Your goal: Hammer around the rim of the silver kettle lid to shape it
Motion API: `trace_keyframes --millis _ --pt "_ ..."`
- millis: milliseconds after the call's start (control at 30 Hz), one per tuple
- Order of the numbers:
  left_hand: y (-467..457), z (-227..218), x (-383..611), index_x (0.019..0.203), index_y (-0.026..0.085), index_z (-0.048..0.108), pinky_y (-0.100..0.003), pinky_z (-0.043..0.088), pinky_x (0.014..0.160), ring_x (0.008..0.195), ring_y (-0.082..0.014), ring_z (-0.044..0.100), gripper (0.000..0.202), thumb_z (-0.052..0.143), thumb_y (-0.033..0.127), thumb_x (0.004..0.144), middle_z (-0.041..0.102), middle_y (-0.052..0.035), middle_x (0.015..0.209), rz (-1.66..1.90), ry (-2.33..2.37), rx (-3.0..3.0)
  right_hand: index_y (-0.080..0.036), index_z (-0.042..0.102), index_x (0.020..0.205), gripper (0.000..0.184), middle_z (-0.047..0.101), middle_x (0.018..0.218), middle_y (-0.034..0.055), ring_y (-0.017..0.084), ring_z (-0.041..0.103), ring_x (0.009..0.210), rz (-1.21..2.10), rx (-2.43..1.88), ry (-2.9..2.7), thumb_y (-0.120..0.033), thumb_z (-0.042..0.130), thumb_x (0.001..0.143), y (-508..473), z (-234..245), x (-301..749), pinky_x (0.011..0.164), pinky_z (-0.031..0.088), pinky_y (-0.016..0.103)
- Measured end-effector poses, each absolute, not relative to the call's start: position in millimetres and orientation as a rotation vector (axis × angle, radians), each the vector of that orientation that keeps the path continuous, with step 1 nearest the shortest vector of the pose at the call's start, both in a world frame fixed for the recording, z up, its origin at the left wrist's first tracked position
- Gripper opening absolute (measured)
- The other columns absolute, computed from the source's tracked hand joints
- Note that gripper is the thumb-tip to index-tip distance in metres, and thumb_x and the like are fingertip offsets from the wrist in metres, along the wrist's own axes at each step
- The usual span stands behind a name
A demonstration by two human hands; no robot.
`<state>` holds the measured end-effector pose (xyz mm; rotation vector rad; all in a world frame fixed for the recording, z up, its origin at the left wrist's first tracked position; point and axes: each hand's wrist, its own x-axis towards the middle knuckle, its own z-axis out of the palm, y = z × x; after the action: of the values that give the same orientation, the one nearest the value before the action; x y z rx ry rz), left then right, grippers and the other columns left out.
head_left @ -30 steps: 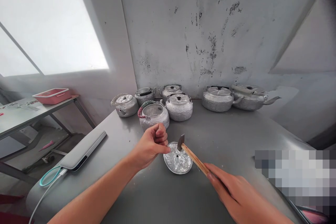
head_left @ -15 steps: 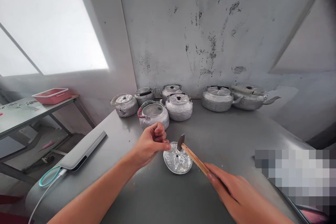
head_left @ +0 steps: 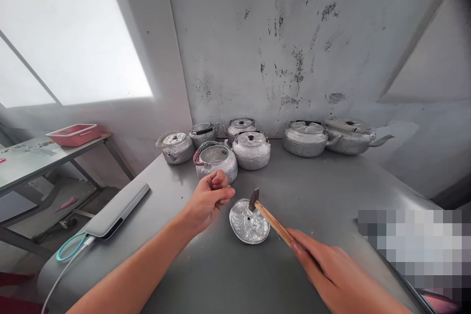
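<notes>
Backdrop: grey wall [head_left: 235, 49], dark patches of worn paint. Below it, grey counter [head_left: 235, 274], carrying the work. Side counter [head_left: 33, 162] at far left.

Seven metal kettles along the back of the counter. Two wide ones at right: spouted kettle [head_left: 349, 144] and lidded kettle [head_left: 304, 143], close together. Left group of five; its front member, open kettle [head_left: 221, 169], has a red-and-green wrapped handle and an uncovered mouth.

Pink basket [head_left: 75, 136] on the side counter. Flat grey device [head_left: 116, 211] near the main counter's left edge, white cable [head_left: 68, 266] attached.

Left hand [head_left: 209, 200]: raised in front of the open kettle, fingers curled together, thumb against forefinger; cannot tell whether anything small is pinched. Right hand [head_left: 327, 266]: clamped on the wooden handle of a hammer [head_left: 273, 222].

Round metal lid [head_left: 250, 230]: flat on the counter, between the hands. Hammer head overlaps its upper edge in view; contact unclear. Small dark hole [head_left: 248, 218] at lid centre.
</notes>
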<state>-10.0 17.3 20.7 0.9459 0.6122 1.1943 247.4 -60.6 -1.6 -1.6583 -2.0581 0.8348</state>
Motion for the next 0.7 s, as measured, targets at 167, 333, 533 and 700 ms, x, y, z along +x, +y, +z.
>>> trace_keyframes --millis 167,333,533,700 --pt "16.5 20.7 -11.8 0.071 0.021 0.025 -0.019 0.020 0.051 0.057 -0.0057 0.019 0.054 0.072 -0.003 0.066 0.023 0.0075 0.070 1.193 0.618 0.980 -0.033 0.071 0.097 0.041 0.076 0.077 0.0014 0.028 0.075 0.083 0.889 -1.618 -2.069 -0.047 0.033 0.103 -61.0 -0.4 247.6 0.071 0.056 0.034" --pt "14.8 19.5 -11.1 0.071 0.021 0.026 -0.022 0.017 0.052 0.060 -0.0070 0.019 0.052 0.067 -0.009 0.060 0.022 0.0071 0.070 1.188 0.600 1.006 -0.033 0.071 0.097 0.041 0.076 0.077 0.0010 0.027 0.074 0.077 0.927 -1.594 -2.061 -0.048 0.033 0.103 -60.8 1.0 247.8 0.071 0.055 0.035" --pt "14.1 21.5 -8.2 0.071 0.021 0.026 -0.023 0.015 0.051 0.059 -0.0067 0.018 0.052 0.066 -0.009 0.057 0.023 0.0072 0.070 1.182 0.576 1.007 -0.034 0.071 0.097 0.039 0.075 0.073 0.0007 0.029 0.075 0.079 0.903 -1.599 -2.058 -0.047 0.034 0.102 -59.9 -2.1 248.4 0.066 0.055 0.035" --pt "12.0 23.1 -7.1 0.069 0.021 0.024 -0.021 0.015 0.049 0.056 -0.0054 0.017 0.055 0.070 -0.008 0.058 0.022 0.0084 0.067 1.178 0.645 1.013 -0.034 0.069 0.094 0.039 0.074 0.073 0.0012 0.028 0.074 0.076 0.915 -1.576 -2.071 -0.047 0.033 0.103 -59.0 -4.0 248.8 0.066 0.054 0.036"
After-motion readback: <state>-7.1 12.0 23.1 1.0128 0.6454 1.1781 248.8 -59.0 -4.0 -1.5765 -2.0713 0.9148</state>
